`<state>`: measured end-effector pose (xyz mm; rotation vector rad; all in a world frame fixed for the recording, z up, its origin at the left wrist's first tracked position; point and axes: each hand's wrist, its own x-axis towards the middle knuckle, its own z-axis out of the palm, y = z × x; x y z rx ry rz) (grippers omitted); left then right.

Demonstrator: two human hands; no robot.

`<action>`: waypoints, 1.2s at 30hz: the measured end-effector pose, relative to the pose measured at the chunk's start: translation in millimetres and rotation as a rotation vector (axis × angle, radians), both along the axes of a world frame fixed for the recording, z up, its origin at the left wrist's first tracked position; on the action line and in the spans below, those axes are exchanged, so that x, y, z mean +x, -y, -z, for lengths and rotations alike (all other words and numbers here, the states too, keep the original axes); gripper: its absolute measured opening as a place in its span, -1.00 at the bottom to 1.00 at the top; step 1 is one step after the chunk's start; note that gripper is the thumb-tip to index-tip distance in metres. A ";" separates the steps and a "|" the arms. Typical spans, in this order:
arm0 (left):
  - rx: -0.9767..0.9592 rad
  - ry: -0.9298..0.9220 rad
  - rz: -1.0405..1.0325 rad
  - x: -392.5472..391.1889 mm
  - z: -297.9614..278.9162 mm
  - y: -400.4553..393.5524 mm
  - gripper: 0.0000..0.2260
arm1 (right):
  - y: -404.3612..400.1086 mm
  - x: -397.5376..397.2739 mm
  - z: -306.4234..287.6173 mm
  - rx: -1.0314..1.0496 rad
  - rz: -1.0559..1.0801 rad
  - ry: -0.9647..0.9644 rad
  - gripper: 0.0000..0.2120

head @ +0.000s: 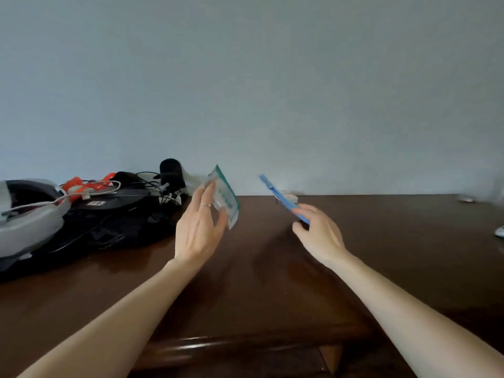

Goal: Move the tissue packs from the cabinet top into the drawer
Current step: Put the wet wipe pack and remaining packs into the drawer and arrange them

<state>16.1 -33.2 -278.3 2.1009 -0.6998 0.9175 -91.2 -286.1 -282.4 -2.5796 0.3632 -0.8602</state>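
Near the frame's centre, above the dark wooden cabinet top (272, 268), the left hand (197, 230) pinched a green-edged tissue pack (226, 197) and the right hand (319, 233) pinched a blue tissue pack (278, 196), both lifted clear, presumably for carrying to the drawer, unseen here.

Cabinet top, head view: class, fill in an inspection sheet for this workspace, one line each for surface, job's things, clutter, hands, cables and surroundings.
Surface: dark brown wooden cabinet top, glossy, with a moulded front edge.
Job's things: green tissue pack and blue tissue pack, both lifted off the top; drawer not in view.
Clutter: black bag and grey device at left; small white items at far right, too blurred to name.
Hands: left hand holds the green pack; right hand pinches the blue pack in its fingers.
Cables: black and grey cables tangled on the bag.
Surroundings: plain pale wall.
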 end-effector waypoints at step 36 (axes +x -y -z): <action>0.227 0.071 0.175 -267.7 201.1 -129.3 -0.78 | -171.7 -301.6 407.8 0.343 0.172 -1.072 -0.34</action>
